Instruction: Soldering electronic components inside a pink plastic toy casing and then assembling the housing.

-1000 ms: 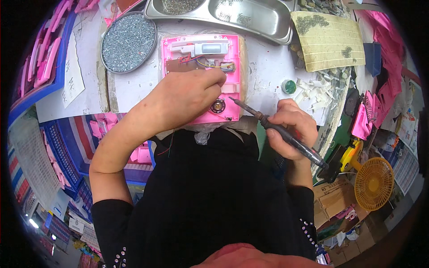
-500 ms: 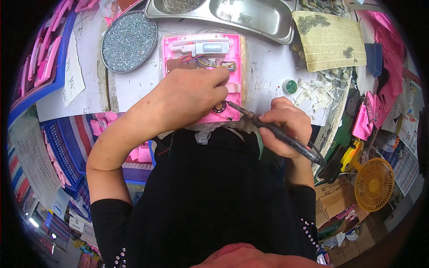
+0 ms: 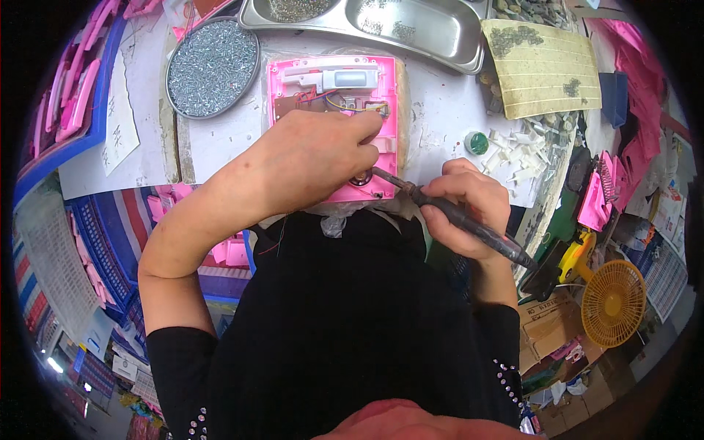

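A pink plastic casing lies on the table in front of me, with a grey-white part, thin red, blue and yellow wires and a small round speaker inside. My right hand grips a dark soldering iron. The iron's tip points left and reaches the edge of the speaker, close under my left hand's fingers. My left hand is over the casing, fingers bent and pressed together near the speaker. What those fingers pinch is hidden behind the hand, which also covers the casing's lower left portion.
A round dish of screws stands at the back left, and a metal tray at the back. On the right are a stained yellow sheet, a small green-topped container, white plastic pieces and an orange fan.
Both hands stay almost where they were. The iron's tip and my left fingers have shifted very slightly at the speaker.
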`<state>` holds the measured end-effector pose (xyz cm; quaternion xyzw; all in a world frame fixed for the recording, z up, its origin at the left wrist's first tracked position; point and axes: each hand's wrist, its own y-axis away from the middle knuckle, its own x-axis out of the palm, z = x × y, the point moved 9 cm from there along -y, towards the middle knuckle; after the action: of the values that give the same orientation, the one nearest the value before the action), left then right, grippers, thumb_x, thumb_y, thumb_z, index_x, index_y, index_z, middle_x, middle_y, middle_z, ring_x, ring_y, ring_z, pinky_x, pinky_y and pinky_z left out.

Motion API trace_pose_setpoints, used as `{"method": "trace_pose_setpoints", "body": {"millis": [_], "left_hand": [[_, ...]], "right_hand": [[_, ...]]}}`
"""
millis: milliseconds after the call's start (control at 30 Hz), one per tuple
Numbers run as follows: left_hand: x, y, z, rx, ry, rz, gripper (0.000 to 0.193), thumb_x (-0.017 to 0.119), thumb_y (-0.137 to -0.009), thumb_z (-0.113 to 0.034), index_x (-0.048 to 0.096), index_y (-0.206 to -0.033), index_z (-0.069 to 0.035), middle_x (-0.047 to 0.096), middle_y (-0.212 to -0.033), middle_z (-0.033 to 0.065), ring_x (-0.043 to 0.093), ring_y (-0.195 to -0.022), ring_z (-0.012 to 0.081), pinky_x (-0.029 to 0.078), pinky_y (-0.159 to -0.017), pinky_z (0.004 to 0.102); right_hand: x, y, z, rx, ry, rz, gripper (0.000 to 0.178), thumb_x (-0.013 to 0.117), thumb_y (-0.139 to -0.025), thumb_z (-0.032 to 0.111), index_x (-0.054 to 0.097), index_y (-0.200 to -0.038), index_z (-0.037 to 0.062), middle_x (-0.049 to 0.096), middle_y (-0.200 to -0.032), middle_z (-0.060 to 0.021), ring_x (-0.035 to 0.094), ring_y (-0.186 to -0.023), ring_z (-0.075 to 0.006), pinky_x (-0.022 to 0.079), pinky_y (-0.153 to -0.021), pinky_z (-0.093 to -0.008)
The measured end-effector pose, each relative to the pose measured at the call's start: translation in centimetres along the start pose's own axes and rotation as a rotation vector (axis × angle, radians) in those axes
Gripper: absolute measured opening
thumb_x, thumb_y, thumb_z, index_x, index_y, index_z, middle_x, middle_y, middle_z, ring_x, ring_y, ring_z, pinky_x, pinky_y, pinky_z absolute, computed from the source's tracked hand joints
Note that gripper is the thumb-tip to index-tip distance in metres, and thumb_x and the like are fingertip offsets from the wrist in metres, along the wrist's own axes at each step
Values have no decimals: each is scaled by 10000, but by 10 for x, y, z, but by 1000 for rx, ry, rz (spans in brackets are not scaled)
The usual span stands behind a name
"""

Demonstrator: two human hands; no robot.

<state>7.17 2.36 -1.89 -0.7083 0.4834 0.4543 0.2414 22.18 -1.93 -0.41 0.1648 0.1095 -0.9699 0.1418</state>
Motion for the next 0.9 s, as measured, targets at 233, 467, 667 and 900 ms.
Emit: {"method": "trace_pose_setpoints", "body": {"millis": [233,467,667,900], "left_hand": [[1,1,0,7,-9,-11,166,700,-841,-123,653,-989,-64,605,-1132,89,694,-957,268,579,-754,395],[1,3,0,15,-9,-44,165,694,-840,-128,648,-981,-57,613,-1116,90,694,-945,267,579,-733,397],[-7,2,-1,20,8,-49,119,663,-838,-119,645,-920,-34,604,-1028,106,686,-901,287,573,-728,413],[-8,17,-8,151,-69,-274,148,695,-798,-98,679,-923,-19,661,-1115,130,696,-893,287,575,-684,390]], "right_hand": [[-13,12,-1,1,-29,-45,237,767,-768,46,682,-975,-35,549,-602,-41,479,-613,-180,436,-729,-372],[-33,28,-3,29,-139,-72,253,757,-790,53,665,-995,-62,599,-710,-61,509,-666,-164,446,-782,-368],[-94,91,-31,176,-53,-470,318,737,-864,53,617,-1126,-82,671,-1025,-124,620,-864,-145,478,-836,-275],[-221,187,-35,161,-28,-1025,191,675,-933,25,621,-1111,-19,631,-866,-36,464,-641,-41,341,-585,-194]]}}
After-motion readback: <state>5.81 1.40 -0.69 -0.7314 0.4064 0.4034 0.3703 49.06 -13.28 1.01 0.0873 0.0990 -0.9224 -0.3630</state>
